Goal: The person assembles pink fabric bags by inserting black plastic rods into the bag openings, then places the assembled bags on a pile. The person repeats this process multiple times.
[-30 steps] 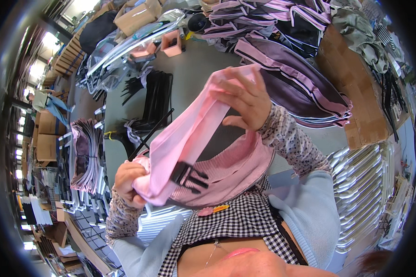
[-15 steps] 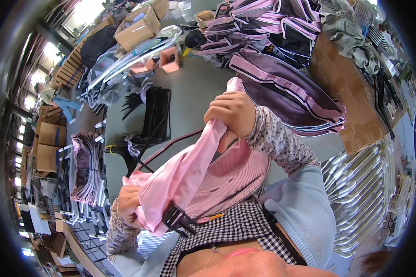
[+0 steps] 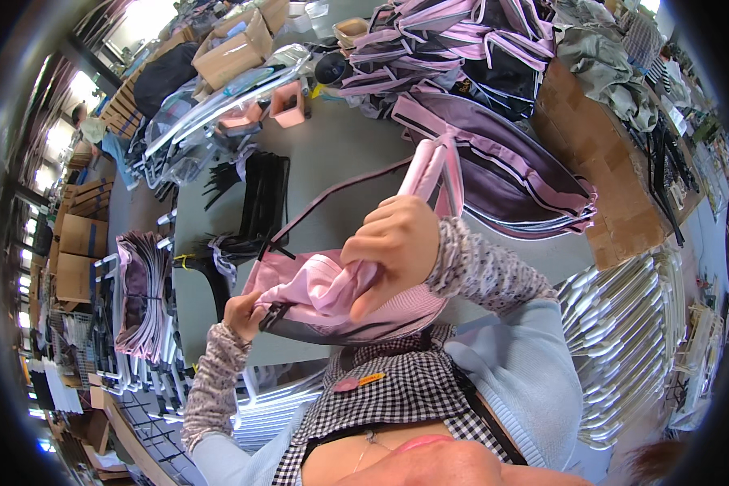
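A pink fabric piece [image 3: 324, 283] with a ribbed panel and dark edging hangs bunched between my hands, just in front of my checked apron. My left hand [image 3: 241, 314] pinches its left edge, close to a black plastic buckle [image 3: 274, 316]. Higher up and to the right, my right hand [image 3: 397, 247] is closed around a gathered fold, its fingers wrapped over the cloth. A flat pink strip [image 3: 425, 168] of the same piece sticks up beyond that hand. One thin dark strap [image 3: 332, 190] arches from the left edge across to the strip. Folds hide the inside of the piece.
Behind lies a stack of purple-and-pink sewn pieces [image 3: 510, 166], with a larger pile [image 3: 454, 49] farther back. Black straps [image 3: 263, 194] lie at the table's left. Cardboard [image 3: 579, 154] and white tubular frames [image 3: 620, 340] stand right; a bundled stack [image 3: 140, 296] is left.
The fabric has been lifted off my lap and turned, with the pink strip now reaching farther up. My left hand has risen with the buckle; my right has come down slightly.
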The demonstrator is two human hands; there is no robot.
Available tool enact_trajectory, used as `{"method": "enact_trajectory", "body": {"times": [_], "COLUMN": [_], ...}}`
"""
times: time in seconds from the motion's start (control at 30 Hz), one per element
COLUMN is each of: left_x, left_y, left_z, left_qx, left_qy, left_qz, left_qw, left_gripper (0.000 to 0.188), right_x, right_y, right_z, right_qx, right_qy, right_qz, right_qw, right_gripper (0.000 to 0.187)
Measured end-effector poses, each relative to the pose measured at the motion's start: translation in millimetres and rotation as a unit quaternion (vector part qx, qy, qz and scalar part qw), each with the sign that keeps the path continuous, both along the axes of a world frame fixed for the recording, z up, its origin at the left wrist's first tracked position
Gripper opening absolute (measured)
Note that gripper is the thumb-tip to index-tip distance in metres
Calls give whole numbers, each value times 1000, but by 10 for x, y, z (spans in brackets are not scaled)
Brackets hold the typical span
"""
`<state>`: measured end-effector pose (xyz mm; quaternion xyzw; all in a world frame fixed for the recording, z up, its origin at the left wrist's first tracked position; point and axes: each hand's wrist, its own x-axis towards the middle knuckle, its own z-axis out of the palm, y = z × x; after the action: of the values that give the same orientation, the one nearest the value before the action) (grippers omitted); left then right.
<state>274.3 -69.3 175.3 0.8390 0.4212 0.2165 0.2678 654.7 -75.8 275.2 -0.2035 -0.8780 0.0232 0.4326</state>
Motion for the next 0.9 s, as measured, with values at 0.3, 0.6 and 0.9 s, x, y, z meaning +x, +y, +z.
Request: {"method": "enact_trajectory", "body": {"times": [0.3, 0.6, 0.9], "left_x": [350, 1654, 1578], "left_y": [-184, -567, -276], "left_z": [-43, 342, -1066], "left_qx": [36, 39, 109], "left_qy": [18, -143, 93], "left_qz": [43, -306, -276], "left_qw": [998, 940, 950], "left_gripper": [27, 41, 81], "right_x": [272, 1523, 1765], "right_y": [324, 608, 630], "right_z": [-233, -1786, -3053], "right_qx": [-78, -453, -417], "right_qy": [-11, 365, 146], "right_qz": [16, -56, -453], "right_qw": [997, 812, 774], "right_gripper": [27, 70, 43]}}
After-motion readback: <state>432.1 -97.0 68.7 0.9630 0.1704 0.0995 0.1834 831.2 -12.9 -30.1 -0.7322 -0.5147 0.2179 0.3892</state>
